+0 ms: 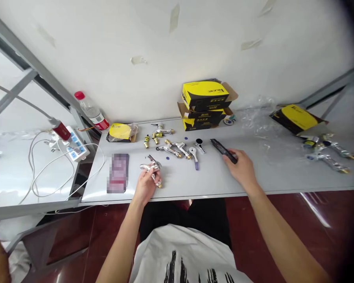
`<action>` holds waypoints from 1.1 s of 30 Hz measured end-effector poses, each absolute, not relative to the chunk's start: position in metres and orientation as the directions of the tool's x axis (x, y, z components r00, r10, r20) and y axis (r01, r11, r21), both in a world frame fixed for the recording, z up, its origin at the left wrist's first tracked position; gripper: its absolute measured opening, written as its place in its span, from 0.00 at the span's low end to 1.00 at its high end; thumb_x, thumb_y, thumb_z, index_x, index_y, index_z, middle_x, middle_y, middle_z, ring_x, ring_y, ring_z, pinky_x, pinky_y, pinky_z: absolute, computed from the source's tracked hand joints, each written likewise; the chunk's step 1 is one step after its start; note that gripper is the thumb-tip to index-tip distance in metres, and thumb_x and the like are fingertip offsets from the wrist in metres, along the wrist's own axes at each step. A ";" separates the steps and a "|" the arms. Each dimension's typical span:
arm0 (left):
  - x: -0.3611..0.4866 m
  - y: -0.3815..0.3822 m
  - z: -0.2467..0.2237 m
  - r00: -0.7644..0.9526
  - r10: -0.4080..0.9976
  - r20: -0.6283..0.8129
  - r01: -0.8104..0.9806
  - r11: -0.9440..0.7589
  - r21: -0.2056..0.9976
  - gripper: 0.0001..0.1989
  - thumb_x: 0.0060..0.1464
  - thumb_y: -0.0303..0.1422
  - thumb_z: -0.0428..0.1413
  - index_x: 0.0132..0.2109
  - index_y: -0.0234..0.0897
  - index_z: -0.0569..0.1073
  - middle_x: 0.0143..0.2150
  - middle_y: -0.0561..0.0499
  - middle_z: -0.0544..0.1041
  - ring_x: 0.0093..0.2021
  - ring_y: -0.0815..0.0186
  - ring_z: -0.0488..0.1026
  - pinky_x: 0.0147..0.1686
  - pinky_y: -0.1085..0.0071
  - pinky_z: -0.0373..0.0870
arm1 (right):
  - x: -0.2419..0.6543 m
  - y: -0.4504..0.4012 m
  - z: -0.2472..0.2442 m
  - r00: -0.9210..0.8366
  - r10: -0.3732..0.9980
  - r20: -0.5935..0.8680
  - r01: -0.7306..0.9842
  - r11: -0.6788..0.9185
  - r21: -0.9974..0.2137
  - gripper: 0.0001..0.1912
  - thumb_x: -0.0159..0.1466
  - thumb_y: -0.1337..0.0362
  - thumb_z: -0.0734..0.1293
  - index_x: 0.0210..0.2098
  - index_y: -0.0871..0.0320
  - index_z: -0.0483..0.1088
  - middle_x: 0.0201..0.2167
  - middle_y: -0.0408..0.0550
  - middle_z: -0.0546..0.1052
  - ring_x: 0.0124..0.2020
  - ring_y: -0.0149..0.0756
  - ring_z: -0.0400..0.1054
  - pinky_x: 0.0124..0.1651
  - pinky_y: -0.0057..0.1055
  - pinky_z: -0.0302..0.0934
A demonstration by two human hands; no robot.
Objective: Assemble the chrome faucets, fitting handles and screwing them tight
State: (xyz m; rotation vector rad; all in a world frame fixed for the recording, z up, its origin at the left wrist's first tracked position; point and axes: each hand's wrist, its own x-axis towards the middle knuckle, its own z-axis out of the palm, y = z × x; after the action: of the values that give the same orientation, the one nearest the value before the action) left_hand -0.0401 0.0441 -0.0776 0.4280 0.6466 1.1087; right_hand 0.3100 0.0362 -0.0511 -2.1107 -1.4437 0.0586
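Left hand (144,188) low at the near edge of the tabletop (212,179), grip closed around a chrome tap body (150,167), a brass end showing below the fingers. Right hand (242,169) farther along the same edge, grip pinched on a slim black tool (224,151) angled across the surface. Just ahead of and between the two hands, a loose scatter of chrome taps (172,150), a white-handled lever (194,155) and small brass fittings (146,141). Just left of the left hand, a pixelated flat rectangle (117,173). Against the wall, stacked yellow-and-black boxes (205,104) and a red-capped plastic bottle (90,108). Toward the right end, more chrome taps (327,161) beyond crumpled clear plastic (253,120).
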 end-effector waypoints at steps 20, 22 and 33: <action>-0.036 0.039 -0.082 0.290 0.922 -0.255 -0.573 0.381 0.725 0.27 0.55 0.50 0.59 0.52 0.35 0.69 0.28 0.55 0.68 0.23 0.75 0.60 0.28 0.74 0.60 | 0.126 0.046 -0.020 -0.460 0.881 0.113 0.531 0.375 -0.760 0.21 0.69 0.67 0.53 0.48 0.52 0.76 0.40 0.49 0.75 0.41 0.33 0.69 0.47 0.32 0.64; -0.036 0.037 -0.081 0.309 0.921 -0.236 -0.514 0.371 0.773 0.26 0.56 0.50 0.58 0.53 0.36 0.69 0.27 0.56 0.67 0.23 0.74 0.60 0.28 0.74 0.60 | 0.136 0.049 -0.013 -0.489 0.854 0.177 0.470 0.428 -0.772 0.22 0.68 0.69 0.53 0.36 0.54 0.78 0.44 0.50 0.72 0.46 0.33 0.68 0.52 0.33 0.64; -0.032 0.032 -0.083 0.186 0.964 -0.188 -0.436 0.253 0.864 0.29 0.58 0.50 0.55 0.58 0.34 0.67 0.25 0.57 0.65 0.25 0.73 0.61 0.27 0.75 0.59 | 0.126 0.047 -0.012 -0.409 0.888 -0.209 0.453 -0.001 -0.892 0.16 0.66 0.55 0.62 0.45 0.58 0.72 0.38 0.48 0.78 0.38 0.35 0.71 0.43 0.32 0.67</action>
State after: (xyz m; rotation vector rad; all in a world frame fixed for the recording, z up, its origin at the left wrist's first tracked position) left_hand -0.0322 0.0323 -0.0832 0.7627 0.8653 1.1340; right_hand 0.1265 0.0475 -0.0119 -1.3813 -1.8629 1.3908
